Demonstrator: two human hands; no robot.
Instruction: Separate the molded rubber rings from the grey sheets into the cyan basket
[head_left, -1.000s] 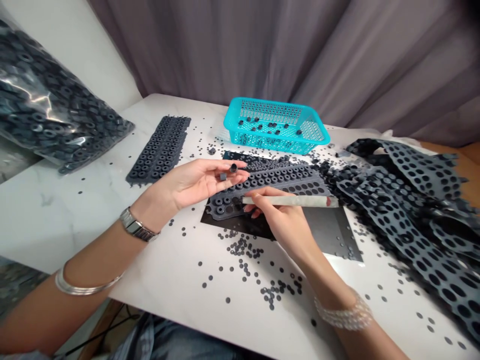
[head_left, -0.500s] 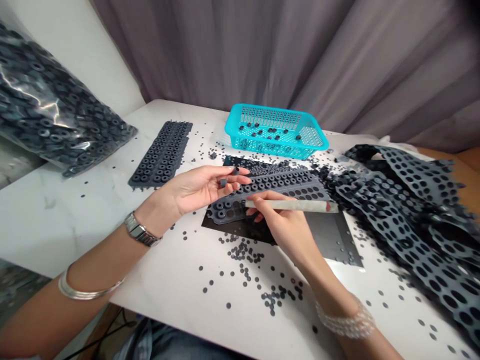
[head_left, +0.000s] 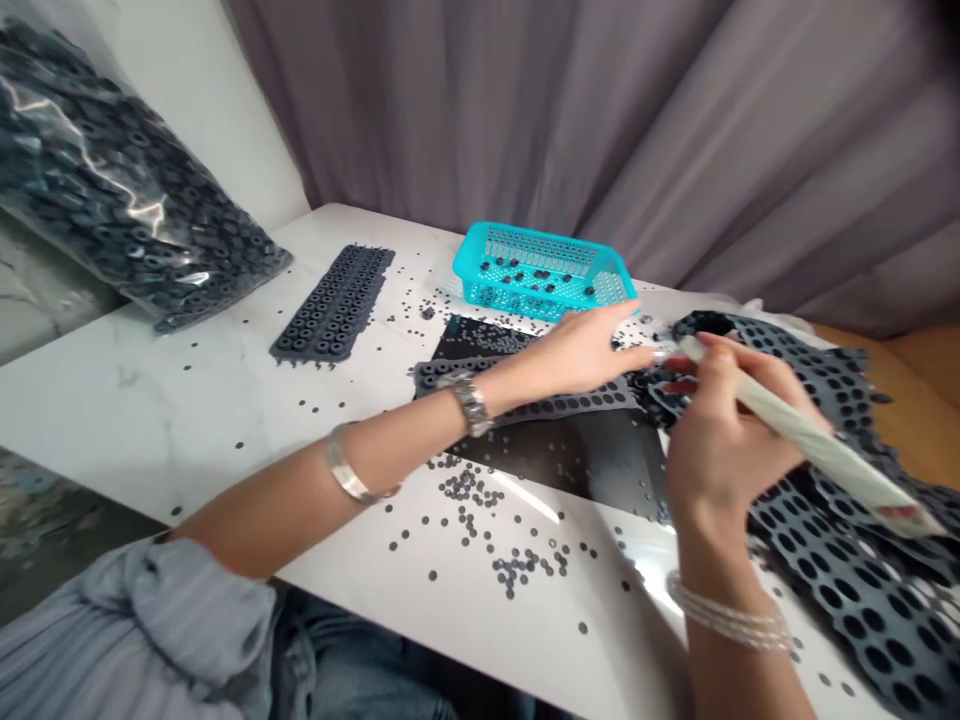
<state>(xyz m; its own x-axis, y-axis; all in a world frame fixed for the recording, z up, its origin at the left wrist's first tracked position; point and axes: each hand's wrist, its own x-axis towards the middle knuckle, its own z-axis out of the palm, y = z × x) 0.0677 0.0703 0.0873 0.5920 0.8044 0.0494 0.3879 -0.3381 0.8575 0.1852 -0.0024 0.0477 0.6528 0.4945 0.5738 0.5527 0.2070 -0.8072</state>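
My right hand (head_left: 724,440) is closed around a pale, wrapped stick (head_left: 821,440) with a reddish mark near its far end. The stick's tip points left, towards the fingertips of my left hand (head_left: 581,350). That hand reaches across to the right, fingers apart, over a heap of small black rubber pieces (head_left: 649,385); I make out nothing held in it. Beneath my left forearm lies a grey rubber sheet (head_left: 592,400) with ring-shaped pieces at its left and dark round spots at its right. The sheet rests on a black board (head_left: 570,460).
A turquoise basket (head_left: 551,300) with several black pieces stands at the back. Another moulded sheet (head_left: 337,305) lies left, beside a bulging clear bag (head_left: 150,190) of ring pieces. Perforated sheets (head_left: 855,590) pile up at right. Small black discs (head_left: 517,570) are scattered over the white table (head_left: 360,560).
Both hands have moved right, from the sheet to the heap. My left hand's fingers have spread, and the small dark pieces seen in them before no longer show. The stick stays in my right hand.
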